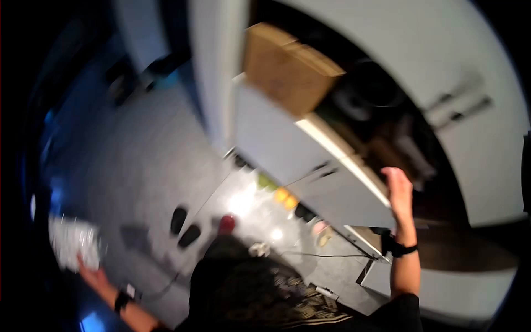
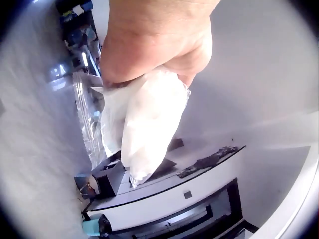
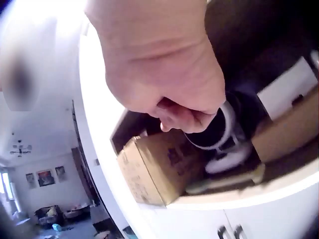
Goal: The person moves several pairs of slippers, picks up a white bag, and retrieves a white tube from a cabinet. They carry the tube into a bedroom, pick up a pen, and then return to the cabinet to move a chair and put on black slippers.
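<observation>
At the lower left of the head view, my left hand (image 1: 98, 278) grips a clear and white plastic package (image 1: 74, 243). The left wrist view shows the package (image 2: 152, 122) hanging below my left hand (image 2: 157, 45), whose fingertips are largely hidden. My right hand (image 1: 400, 196) is at the front edge of the cabinet's open shelf (image 1: 359, 171), with nothing visible in it. In the right wrist view, the fingers of my right hand (image 3: 164, 69) look loosely bent above a cardboard box (image 3: 167, 167) on the shelf.
Two raised cabinet doors (image 1: 387, 27) with dark handles are at the upper right. Slippers (image 1: 189, 235) and a cable (image 1: 326, 255) lie on the floor, with several shoes below the cabinet. A white rounded object (image 3: 230, 157) sits beside the box.
</observation>
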A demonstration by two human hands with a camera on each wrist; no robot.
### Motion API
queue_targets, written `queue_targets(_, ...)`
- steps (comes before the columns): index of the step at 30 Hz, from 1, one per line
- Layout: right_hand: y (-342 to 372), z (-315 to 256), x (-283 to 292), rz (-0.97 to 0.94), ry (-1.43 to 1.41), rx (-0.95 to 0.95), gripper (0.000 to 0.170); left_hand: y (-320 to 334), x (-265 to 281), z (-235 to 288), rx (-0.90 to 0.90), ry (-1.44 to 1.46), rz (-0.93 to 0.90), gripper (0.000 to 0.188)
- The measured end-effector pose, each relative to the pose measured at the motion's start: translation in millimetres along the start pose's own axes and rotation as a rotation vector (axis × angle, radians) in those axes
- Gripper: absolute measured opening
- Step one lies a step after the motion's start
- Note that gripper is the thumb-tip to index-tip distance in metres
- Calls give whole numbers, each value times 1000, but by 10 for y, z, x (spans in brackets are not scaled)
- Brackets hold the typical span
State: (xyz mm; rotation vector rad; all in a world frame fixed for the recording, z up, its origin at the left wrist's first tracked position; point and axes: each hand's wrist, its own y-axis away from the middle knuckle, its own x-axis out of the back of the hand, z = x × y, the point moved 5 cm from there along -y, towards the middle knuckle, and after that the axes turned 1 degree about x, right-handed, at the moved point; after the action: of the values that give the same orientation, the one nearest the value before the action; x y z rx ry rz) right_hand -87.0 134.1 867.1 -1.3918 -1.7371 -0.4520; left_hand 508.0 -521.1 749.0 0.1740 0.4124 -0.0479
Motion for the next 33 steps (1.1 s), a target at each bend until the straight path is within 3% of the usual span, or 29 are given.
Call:
queue_targets(1, -67, -165, 174, 21, -34, -19, 31, -246, 159, -65, 65, -75, 55, 48)
queue_targets(2, -124, -355, 375, 65, -102, -51, 25, -299, -62, -101, 61, -122, 19, 49)
queue_targets(3, -191, -563, 609, 109, -109, -5, 21, -162, -503, -74, 7, -171, -38, 50)
queue_targets(5, -269, -762, 1151, 468, -97, 174, 21, 420, -1548, 63, -144, -259, -155, 52)
queue_targets(7, -328, -726, 1670, 708, -408, 166, 23, 876, -2372, 179, -235, -287, -255, 55)
queue_targets(8, -377, -800, 1915, 812, -385, 215, 26, 874, -2557, 214, -240, -273, -306, 57)
queue_targets(9, -472, -800, 2059, 799, -516, 205, 28, 466, -2398, 43, -200, -288, -249, 56)
queue_targets(11, -690, -836, 2094, 667, -486, 69, 29, -104, -2541, -221, -793, -415, -774, 48)
queue_targets(12, -773, -840, 2021, 589, -475, -7, 30, 117, -2771, -257, -1088, -477, -1036, 47)
queue_targets(13, -853, -822, 1912, 499, -499, -18, 31, -110, -2956, -504, -504, -382, -901, 45)
queue_targets(14, -927, -811, 1790, 410, -522, -25, 32, -72, -3196, -704, 16, -110, -607, 45)
queue_targets(15, -954, -845, 1717, 424, -529, -20, 32, 156, -3525, -760, -42, -138, -764, 47)
queue_targets(20, -689, -983, 1665, 508, -449, 3, 29, 1004, -4540, -1190, 84, -167, -1017, 42)
queue_targets(22, -334, -1101, 1692, 497, -462, 30, 24, 1369, -4832, -1245, 116, -157, -1159, 46)
queue_targets(24, 210, -1278, 1776, 464, -493, -78, 21, 1721, -5089, -1280, 192, -132, -1302, 50)
queue_targets(26, 825, -1270, 1884, 564, -514, -102, 21, 2048, -5338, -1296, 208, -116, -1428, 55)
queue_targets(27, 1306, -1317, 1950, 667, -537, -120, 26, 2177, -5375, -1258, 219, -98, -1480, 56)
queue_targets(28, 1676, -1241, 2005, 668, -549, 29, 38, 2315, -5485, -1271, 233, -93, -1528, 58)
queue_targets(30, 2897, -926, 2033, 1087, -304, 225, 39, 2594, -5679, -1214, 285, -71, -1664, 60)
queue_targets(31, 3424, -1039, 2045, 1277, -139, 173, 41, 2689, -5715, -1097, 292, -49, -1707, 60)
queue_targets(33, 4281, -1627, 2072, 1388, 359, -32, 38, 2899, -5747, -724, 318, 57, -1791, 59)
